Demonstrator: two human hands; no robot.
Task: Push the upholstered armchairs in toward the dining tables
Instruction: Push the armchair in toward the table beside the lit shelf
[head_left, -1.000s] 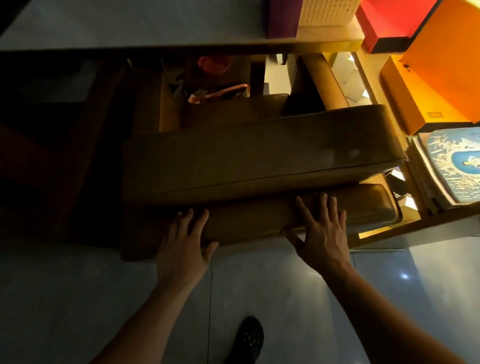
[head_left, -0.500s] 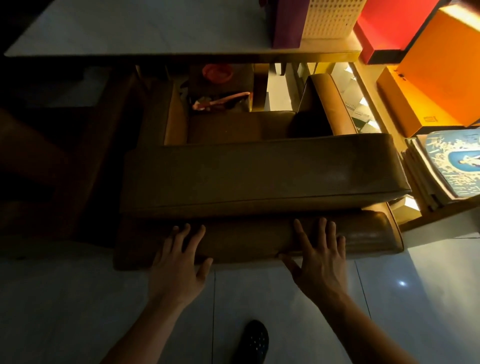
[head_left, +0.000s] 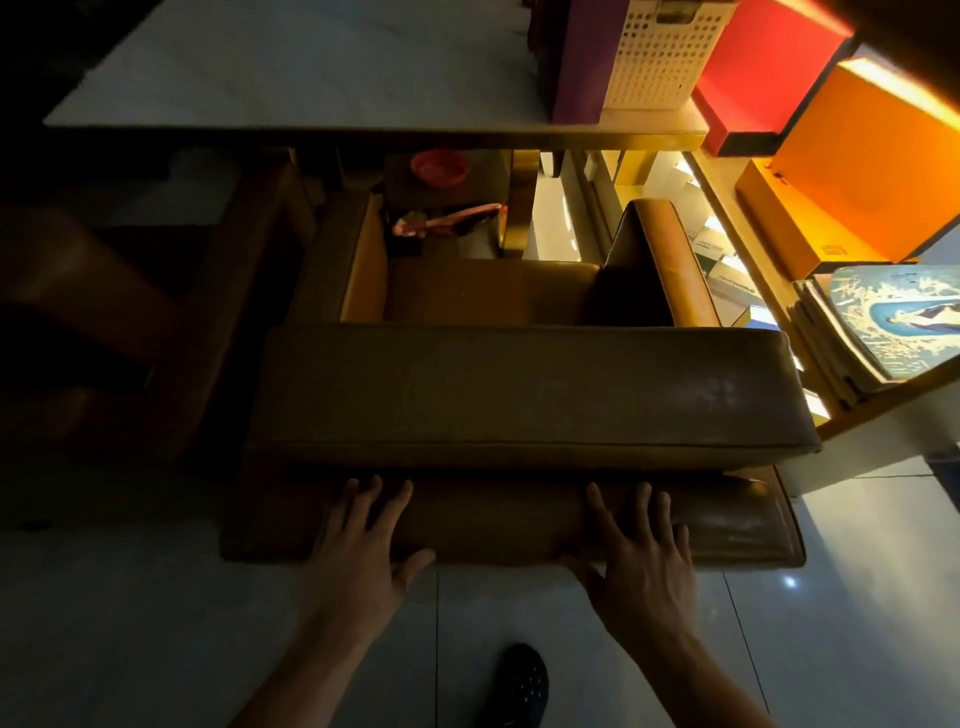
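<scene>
- My left hand (head_left: 358, 551) lies flat, grip spread, on the back of the brown armchair (head_left: 524, 395).
- My right hand (head_left: 641, 558) matches it, fingers splayed, palm against the same lower back cushion.
- The armchair faces the white-topped table (head_left: 311, 78), its armrest fronts near the table edge.
- My dark shoe (head_left: 519, 686) stands on the tiled floor (head_left: 130, 623).

The armchair (head_left: 530, 395) wears smooth, faintly shiny brown leather-like upholstery; the floor tiles (head_left: 857, 597) are glossy.
</scene>
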